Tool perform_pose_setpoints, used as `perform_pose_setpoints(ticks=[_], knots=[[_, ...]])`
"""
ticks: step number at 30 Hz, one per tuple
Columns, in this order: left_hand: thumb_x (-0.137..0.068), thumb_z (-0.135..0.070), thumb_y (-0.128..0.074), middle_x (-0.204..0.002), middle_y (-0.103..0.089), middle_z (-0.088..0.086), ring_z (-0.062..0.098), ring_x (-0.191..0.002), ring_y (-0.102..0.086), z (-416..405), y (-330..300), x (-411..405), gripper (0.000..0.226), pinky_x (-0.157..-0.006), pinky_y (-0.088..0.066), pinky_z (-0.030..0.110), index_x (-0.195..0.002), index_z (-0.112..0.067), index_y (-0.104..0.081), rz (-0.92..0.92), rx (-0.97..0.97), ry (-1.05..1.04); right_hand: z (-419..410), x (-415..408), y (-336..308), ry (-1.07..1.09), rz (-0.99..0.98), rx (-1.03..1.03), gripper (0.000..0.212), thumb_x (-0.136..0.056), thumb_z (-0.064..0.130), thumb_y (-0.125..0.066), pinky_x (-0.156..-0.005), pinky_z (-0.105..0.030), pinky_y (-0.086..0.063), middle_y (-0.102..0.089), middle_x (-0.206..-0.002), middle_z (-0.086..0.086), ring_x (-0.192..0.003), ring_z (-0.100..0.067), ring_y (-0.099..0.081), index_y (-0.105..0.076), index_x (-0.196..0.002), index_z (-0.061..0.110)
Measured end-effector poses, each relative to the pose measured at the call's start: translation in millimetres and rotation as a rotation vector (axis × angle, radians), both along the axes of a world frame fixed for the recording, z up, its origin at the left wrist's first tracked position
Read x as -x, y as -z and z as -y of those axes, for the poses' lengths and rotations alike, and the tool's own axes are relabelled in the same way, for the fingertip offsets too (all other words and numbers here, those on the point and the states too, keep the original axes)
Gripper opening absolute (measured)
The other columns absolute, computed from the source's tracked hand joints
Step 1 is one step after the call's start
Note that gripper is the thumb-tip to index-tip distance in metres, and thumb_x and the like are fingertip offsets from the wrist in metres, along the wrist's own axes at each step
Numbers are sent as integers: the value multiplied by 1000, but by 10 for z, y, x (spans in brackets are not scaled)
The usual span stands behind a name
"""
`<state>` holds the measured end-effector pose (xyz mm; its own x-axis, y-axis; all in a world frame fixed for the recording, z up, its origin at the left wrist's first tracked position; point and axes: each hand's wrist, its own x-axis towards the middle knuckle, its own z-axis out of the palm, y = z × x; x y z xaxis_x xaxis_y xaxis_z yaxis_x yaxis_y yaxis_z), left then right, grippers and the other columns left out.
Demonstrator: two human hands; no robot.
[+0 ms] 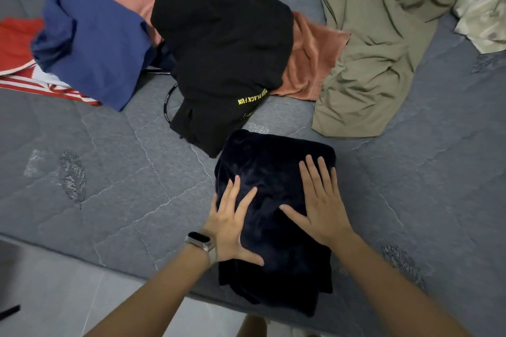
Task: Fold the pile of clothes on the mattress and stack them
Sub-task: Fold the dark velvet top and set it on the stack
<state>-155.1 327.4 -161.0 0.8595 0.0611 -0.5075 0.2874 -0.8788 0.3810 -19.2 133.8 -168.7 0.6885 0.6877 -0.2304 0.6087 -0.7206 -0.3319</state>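
Head view: left hand [232,224] and right hand [319,200] are both lying flat, fingers straight and spread, pressing on the folded dark navy garment [276,216] at lower centre, near the mattress [109,172] edge. Both forearms are reaching in from the bottom edge, with a smartwatch [200,243] on the left wrist. Unfolded pile is sitting across the top: black garment [221,44], blue garment [93,46], olive garment [377,44]. Pink garment [309,63] is mostly buried; red striped garment [19,46] is getting cut off at left.

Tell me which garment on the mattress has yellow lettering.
The black garment in the middle of the pile: yellow letters run along its near edge. The blue, pink and olive ones show none.
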Motion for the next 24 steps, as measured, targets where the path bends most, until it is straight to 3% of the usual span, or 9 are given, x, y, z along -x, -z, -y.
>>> perform_pose_setpoints(ticks=[2, 4, 6, 8, 10, 12, 16, 18, 24], knots=[[-50, -98, -40, -155, 21, -5, 11, -144, 16, 19, -128, -58, 135, -120, -11, 46, -143, -27, 30, 62, 155, -220, 94, 61, -39, 175, -73, -145, 91, -91, 67, -35, -121, -42, -7, -1, -162, -7, -149, -23, 2, -1, -153, 11], [-58, -85, -56, -156, 2, 3, 4, -140, 5, 151, -215, -154, 135, -117, -6, 29, -148, -14, 15, 195, 249, -540, 174, 201, -76, 487, -318, -314, 98, -86, 66, -48, -119, -33, -11, -3, -160, -1, -146, -10, -3, 5, -153, 18], [-60, -67, -74, -154, -8, 11, 12, -141, -5, 280, -249, -282, 132, -113, -9, 26, -150, -8, 1, 204, 241, -829, 189, 340, -97, 866, -665, -474, 109, -74, 63, -64, -117, -32, -23, -17, -156, 3, -142, -9, -20, 0, -153, 22], [-53, -60, -82, -151, -18, 13, 25, -140, -17, 271, -177, -369, 132, -114, -18, 33, -150, -8, -8, 55, 234, -1056, 179, 375, -64, 1111, -838, -528, 108, -63, 59, -73, -107, -29, -38, -42, -141, 1, -130, -15, -44, -22, -148, 14], [-36, -72, -81, -140, -40, 8, 24, -130, -41, 189, -80, -384, 134, -111, -34, 36, -141, -9, -27, -110, 326, -1214, 185, 334, -12, 1159, -897, -505, 107, -53, 65, -78, -99, -29, -46, -57, -128, 3, -114, -14, -57, -41, -138, 12], [-28, -78, -79, -125, -55, 1, 18, -114, -55, 103, -16, -330, 126, -102, -46, 36, -126, -9, -42, -194, 430, -1263, 211, 292, 12, 1134, -1007, -492, 107, -50, 68, -80, -97, -32, -49, -60, -125, 6, -110, -13, -60, -44, -139, 18], [-49, -66, -83, -110, -71, -2, 16, -105, -65, -160, -82, -166, 84, -100, -47, 35, -116, -19, -64, -429, 749, -1118, 324, 280, -125, 992, -1318, -536, 78, -68, 50, -77, -82, -26, -51, -62, -123, 9, -107, -12, -62, -47, -138, 28], [-51, -68, -82, -119, -68, -2, 17, -113, -62, -287, -152, -83, 88, -107, -41, 39, -124, -24, -61, -520, 863, -1062, 370, 299, -188, 933, -1386, -567, 77, -66, 50, -81, -86, -29, -53, -67, -119, 7, -106, -14, -65, -52, -134, 28], [-49, -57, -85, -106, -73, 3, 21, -99, -69, -16, -876, 198, 80, -93, -51, 37, -117, -19, -65, -277, 934, -1125, 537, 459, -662, 927, -1364, -635, 85, -56, 56, -86, -100, -43, -48, -67, -122, 4, -110, -20, -65, -56, -131, 29]])
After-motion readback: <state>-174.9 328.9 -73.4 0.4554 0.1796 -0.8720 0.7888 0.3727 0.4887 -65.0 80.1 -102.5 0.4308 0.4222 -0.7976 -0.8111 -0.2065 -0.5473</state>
